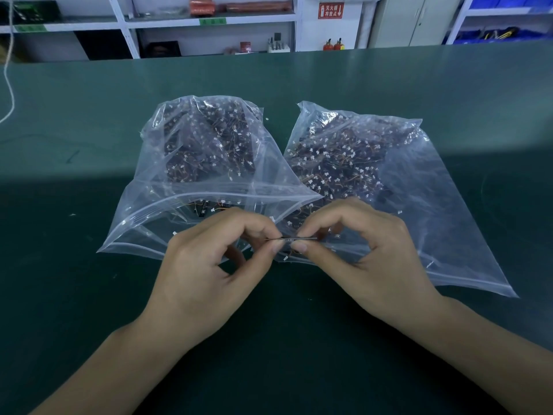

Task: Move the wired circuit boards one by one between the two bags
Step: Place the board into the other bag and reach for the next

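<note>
Together, the left hand [206,265] and right hand [368,253] pinch one thin dark circuit board [291,239] edge-on above two clear plastic zip bags [167,217] on a green table [299,339].

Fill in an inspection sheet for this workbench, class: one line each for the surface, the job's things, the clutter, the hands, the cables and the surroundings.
Surface: green bench mat, with small white specks.
Job's things: left bag and right bag, both clear zip bags lying side by side and holding many wired circuit boards; one thin board is held edge-on in front of the bags.
Clutter: nothing seen beyond the specks.
Hands: left hand and right hand each pinch an end of the board.
Cables: a white cord hangs at the far left.
Surroundings: white shelving, two red extinguishers, blue bins.
</note>
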